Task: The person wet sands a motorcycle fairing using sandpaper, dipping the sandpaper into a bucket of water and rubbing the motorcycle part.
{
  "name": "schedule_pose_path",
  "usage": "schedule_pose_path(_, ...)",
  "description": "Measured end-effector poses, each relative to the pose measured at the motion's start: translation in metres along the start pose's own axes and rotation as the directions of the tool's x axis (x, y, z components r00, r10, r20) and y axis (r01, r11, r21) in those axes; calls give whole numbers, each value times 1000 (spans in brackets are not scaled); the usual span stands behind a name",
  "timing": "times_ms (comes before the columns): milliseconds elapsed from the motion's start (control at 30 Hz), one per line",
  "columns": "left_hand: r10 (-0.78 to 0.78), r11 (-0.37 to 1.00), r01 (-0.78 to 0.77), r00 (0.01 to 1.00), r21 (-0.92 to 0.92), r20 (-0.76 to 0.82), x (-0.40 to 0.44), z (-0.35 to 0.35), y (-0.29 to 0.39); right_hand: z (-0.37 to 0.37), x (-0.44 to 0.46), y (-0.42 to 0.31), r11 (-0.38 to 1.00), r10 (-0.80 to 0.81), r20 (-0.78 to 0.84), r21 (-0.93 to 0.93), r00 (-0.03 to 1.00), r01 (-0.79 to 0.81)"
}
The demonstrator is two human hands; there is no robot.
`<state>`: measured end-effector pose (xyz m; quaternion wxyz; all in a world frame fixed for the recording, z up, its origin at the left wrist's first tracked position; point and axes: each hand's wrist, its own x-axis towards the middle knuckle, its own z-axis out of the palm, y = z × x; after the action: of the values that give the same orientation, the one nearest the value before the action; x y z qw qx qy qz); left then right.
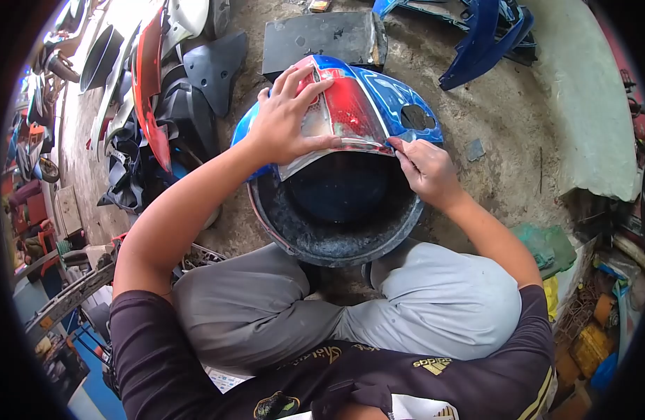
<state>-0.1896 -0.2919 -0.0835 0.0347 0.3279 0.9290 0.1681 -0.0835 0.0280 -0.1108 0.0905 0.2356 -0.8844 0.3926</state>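
A glossy red and blue motorcycle fairing panel (399,94) rests across the far rim of a round black basin (336,248). A shiny film or decal (350,115), red with a pale left part, covers its middle, and its near edge looks loose. My left hand (287,119) lies on the panel's left side, fingers spread and thumb along the near edge. At the near right corner my right hand (427,168) is closed, thumb and finger pinching the film's edge. The inside of the basin is dark, with what looks like liquid in it.
Behind the basin stands a flat black box (322,38). Blue fairing parts (476,45) lie at the far right, beside a pale slab (588,105). Red, black and grey panels (151,84) are piled on the left. A green plastic bag (546,245) sits right of my knee.
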Motion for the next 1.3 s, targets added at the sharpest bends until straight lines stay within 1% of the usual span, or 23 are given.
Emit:
schedule_pose_path(33, 3, 1000, -3, 1000, 4, 0, -1, 0, -1, 2, -3, -1, 1000, 12, 5, -8, 1000, -12)
schedule_pose_path(67, 1, 1000, -1, 1000, 6, 1, -1, 0, -2, 3, 0, 1, 998, -14, -2, -61, 1000, 14)
schedule_pose_path(167, -7, 1000, 7, 1000, 8, 9, -1, 1, -1, 1, 19, -4, 995, -65, -68, -82, 996, 59)
schedule_pose_path(233, -23, 1000, 23, 1000, 10, 16, -1, 0, 0, -3, 11, -6, 992, -48, 13, -118, 999, 49)
schedule_pose_path(300, -3, 1000, 3, 1000, -13, -14, 1, 2, -2, -5, -2, -12, 988, -25, 76, -147, 997, 36)
schedule_pose_path(333, -3, 1000, 2, 1000, -24, -29, 0, 4, -3, -3, -3, -13, 992, -7, 69, -125, 998, 16)
schedule_pose_path(433, -12, 999, 11, 1000, -30, -28, -1, 6, -4, 6, 18, -5, 982, -43, 1, -186, 999, 42)
schedule_pose_path(467, -16, 999, 15, 1000, -37, -22, -1, 6, -5, 8, 25, 0, 984, -69, -4, -165, 998, 68)
schedule_pose_path(567, -18, 999, 17, 999, -29, -32, -2, 7, -4, 5, 6, -3, 971, -100, 37, -212, 994, 106)
schedule_pose_path(600, -14, 1000, 13, 999, -23, -41, -1, 7, -4, 0, -4, -9, 975, -75, 68, -204, 995, 88)
schedule_pose_path(733, -16, 1000, 14, 999, -25, -49, -1, 9, -5, 2, 4, -7, 969, -123, 31, -214, 992, 127)
schedule_pose_path(833, -19, 1000, 18, 998, -23, -55, -2, 8, -3, 3, 10, -7, 968, -79, 58, -235, 995, 91)
schedule_pose_path(933, -17, 1000, 17, 999, -3, -38, -1, 7, -3, 1, -13, -12, 976, -63, 51, -204, 997, 72)
schedule_pose_path(1000, -13, 1000, 13, 999, 2, -49, -1, 5, -5, 5, -4, -5, 968, -112, 6, -225, 994, 111)
schedule_pose_path(1067, -22, 999, 21, 999, -25, -45, -1, 9, -4, 7, 11, -5, 968, -126, -34, -224, 991, 116)
schedule_pose_path(1167, -22, 1000, 21, 999, -15, -44, -1, 10, -6, 7, -6, -3, 961, -138, 8, -241, 990, 136)
schedule_pose_path(1300, -3, 1000, 3, 999, -6, -54, -1, 10, -5, 6, -14, -9, 975, -116, -14, -193, 993, 111)
